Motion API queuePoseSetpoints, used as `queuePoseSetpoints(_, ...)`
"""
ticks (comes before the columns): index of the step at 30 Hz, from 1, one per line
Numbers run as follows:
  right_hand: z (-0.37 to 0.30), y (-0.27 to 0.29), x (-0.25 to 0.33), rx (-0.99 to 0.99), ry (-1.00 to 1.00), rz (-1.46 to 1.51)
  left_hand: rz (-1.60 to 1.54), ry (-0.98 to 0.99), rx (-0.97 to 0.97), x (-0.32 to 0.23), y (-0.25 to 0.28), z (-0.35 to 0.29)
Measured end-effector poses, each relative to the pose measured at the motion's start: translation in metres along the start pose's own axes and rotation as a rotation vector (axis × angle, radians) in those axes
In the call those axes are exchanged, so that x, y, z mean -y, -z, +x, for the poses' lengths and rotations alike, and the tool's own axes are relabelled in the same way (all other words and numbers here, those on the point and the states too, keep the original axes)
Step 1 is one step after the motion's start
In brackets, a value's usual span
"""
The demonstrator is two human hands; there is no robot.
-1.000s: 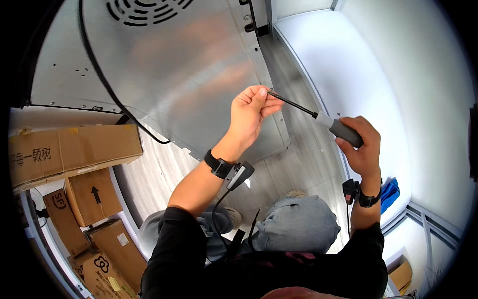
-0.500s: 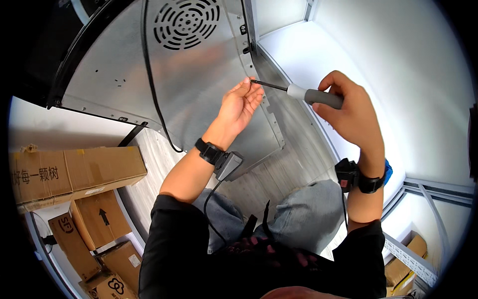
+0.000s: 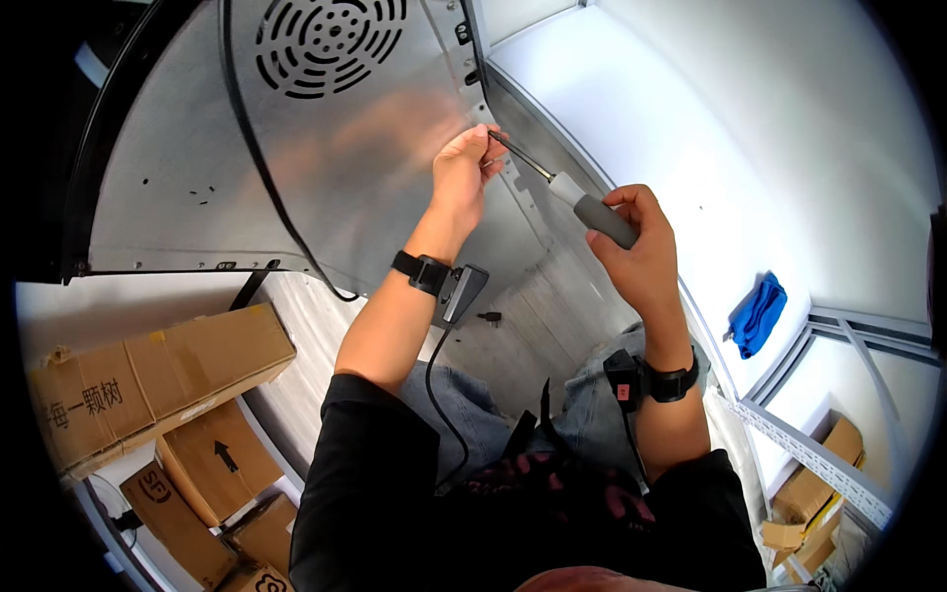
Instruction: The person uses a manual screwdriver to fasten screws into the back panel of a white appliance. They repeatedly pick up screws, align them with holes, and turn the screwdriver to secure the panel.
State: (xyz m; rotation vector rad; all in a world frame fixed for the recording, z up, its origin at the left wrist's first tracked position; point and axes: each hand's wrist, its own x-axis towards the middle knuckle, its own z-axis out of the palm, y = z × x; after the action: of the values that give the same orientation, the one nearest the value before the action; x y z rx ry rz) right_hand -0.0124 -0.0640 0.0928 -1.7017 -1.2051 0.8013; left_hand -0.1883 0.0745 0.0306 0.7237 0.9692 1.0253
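Metal panel (image 3: 345, 183) behind, screwdriver (image 3: 567, 189) in right hand (image 3: 643, 259), shaft (image 3: 523, 156) meeting left hand (image 3: 461, 178)

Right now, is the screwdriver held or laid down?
Held: the right hand grips the screwdriver by its grey handle; the left hand is at its tip.
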Motion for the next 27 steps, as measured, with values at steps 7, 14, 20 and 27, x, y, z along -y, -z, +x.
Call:
queuePoseSetpoints(7,0.004,-0.019,-0.017,-0.02,0.044,0.129,-0.015,-0.079,-0.118,0.002,-0.011,0.009)
queuePoseSetpoints(14,0.001,-0.034,-0.019,-0.037,0.045,0.198,-0.041,-0.041,-0.254,0.0,-0.025,0.013)
queuePoseSetpoints(20,0.0,-0.041,-0.024,-0.068,0.062,0.204,-0.051,-0.081,-0.235,0.004,-0.022,0.017)
queuePoseSetpoints(27,-0.001,-0.043,-0.024,-0.075,0.038,0.25,-0.06,-0.073,-0.221,0.005,-0.021,0.018)
